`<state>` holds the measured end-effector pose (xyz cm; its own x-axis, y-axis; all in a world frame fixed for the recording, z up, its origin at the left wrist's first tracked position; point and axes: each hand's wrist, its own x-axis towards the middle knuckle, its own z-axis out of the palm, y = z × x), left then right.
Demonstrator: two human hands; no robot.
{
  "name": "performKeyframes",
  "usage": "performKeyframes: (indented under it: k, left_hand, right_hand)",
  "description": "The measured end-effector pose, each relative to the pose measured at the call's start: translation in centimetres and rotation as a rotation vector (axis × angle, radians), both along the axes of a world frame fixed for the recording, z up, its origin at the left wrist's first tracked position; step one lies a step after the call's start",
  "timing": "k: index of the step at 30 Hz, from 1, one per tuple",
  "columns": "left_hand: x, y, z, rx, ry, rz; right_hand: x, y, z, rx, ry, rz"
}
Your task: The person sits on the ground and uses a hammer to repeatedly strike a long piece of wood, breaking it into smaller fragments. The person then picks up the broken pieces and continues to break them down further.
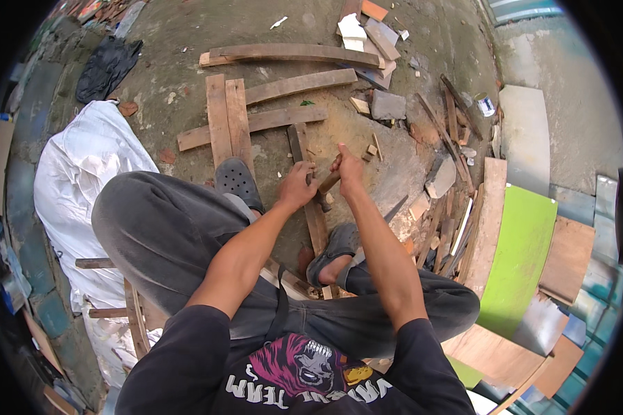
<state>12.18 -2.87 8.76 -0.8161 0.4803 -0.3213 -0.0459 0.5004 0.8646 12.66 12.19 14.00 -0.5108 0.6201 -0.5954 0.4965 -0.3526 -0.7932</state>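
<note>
My right hand (348, 168) is wrapped round the wooden handle of a hammer (329, 183). The handle slants down toward a dark head low beside my left hand. Closed and close by, my left hand (298, 185) rests over a narrow wooden plank (316, 232) that runs between my feet. A small dark piece shows at its fingers, too little of it to name. My left foot, in a dark clog (239, 183), stands by two short boards (228, 117). The other clog (333, 252) is right of the plank.
Several loose planks (291, 54) lie ahead on the rough ground. To the left bulges a white sack (90, 152), with a black plastic bag (109, 68) beyond it. Broken stone (441, 176) and wood scraps are heaped right, beside a green board (519, 256).
</note>
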Motion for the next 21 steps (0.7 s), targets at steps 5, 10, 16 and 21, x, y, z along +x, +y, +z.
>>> performKeyframes:
  k: [5, 10, 16, 21]
  left_hand:
    - [-0.1, 0.2, -3.3, -0.163, -0.013, -0.051]
    - [0.9, -0.5, -5.0, -0.39, -0.091, -0.475]
    - [-0.2, -1.9, -5.7, -0.287, -0.078, -0.535]
    - [-1.1, -3.4, -6.2, -0.167, -0.14, -0.167]
  right_hand:
    - [1.1, 3.3, -0.7, 0.033, 0.012, -0.014]
    - [2.5, 7.2, -0.2, 0.041, 0.014, -0.137]
    - [0.2, 6.6, 0.5, 0.074, -0.083, -0.022]
    - [-3.2, 2.4, 1.5, 0.007, -0.075, 0.034]
